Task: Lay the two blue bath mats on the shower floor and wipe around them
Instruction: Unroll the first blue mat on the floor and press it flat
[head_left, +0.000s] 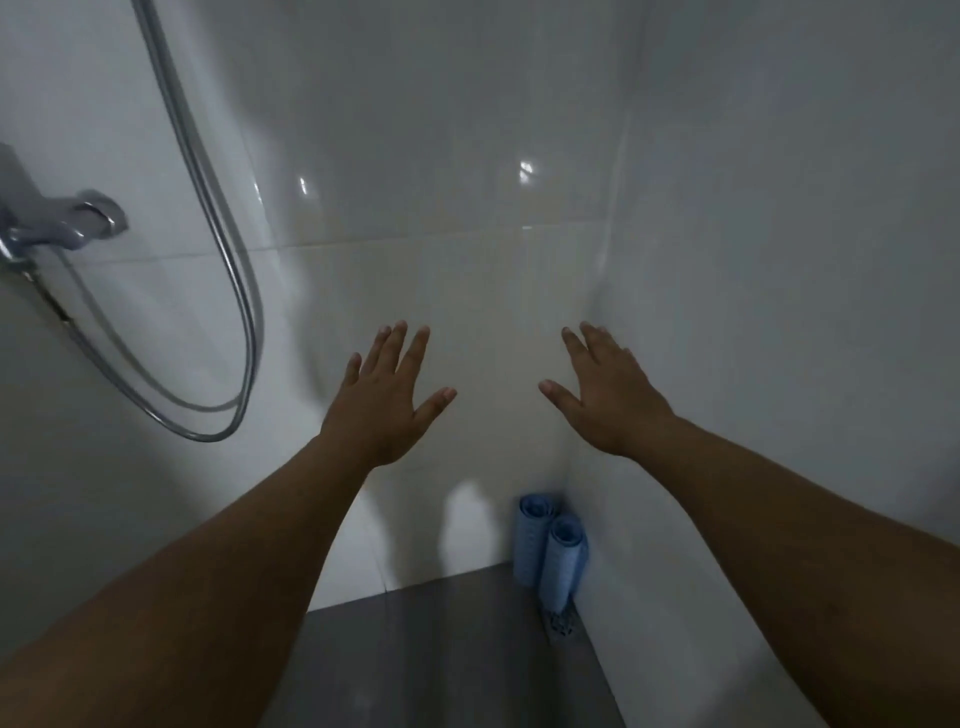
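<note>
Both bare arms are stretched forward into the corner of the shower. The left hand (387, 400) is raised with the back of the hand toward the camera, its fingers (400, 343) straight and spread, the thumb pointing to the right. It holds nothing. The right hand (608, 395) is at about the same height, also flat, its fingers (592, 338) released and a little blurred, the thumb pointing to the left. It also holds nothing. I cannot tell if the hands touch the glossy white tiled wall (467, 208) in front of them.

The two rolled light blue rubber bath mats (551, 551) stand upright in the far right corner, touching each other, well below the right hand. They stand on the dark grey shower floor (415, 665), and a small floor drain (560, 623) is just beside their base. On the left wall there is a chrome shower mixer tap (62, 226), and a grey metal shower hose (223, 322) hangs from it in a long loop.
</note>
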